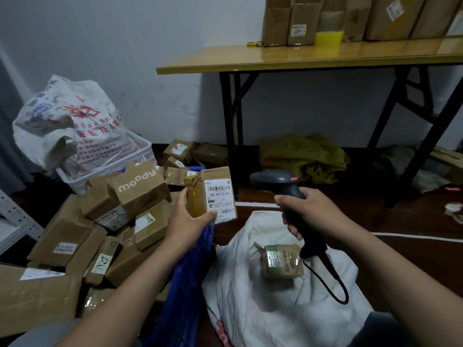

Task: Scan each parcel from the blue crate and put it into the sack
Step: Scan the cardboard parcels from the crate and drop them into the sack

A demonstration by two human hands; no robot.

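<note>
Crowding the blue crate (190, 284) are heaped cardboard boxes (75, 236); a folding table (300, 58) stands behind. The left hand (186, 219) pinches a parcel (213, 194) above the crate's right rim, long axis roughly upright, label facing the camera. Just right of it, the right hand (308, 211) curls round a scanner (275, 180) by its handle. Below lies the white sack (275, 311), bearing a taped parcel (281, 262).

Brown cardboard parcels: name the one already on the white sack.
The small tape-wrapped parcel with green print, lying on the white sack. The rest are heaped by the blue crate; one is in the left hand.
</note>
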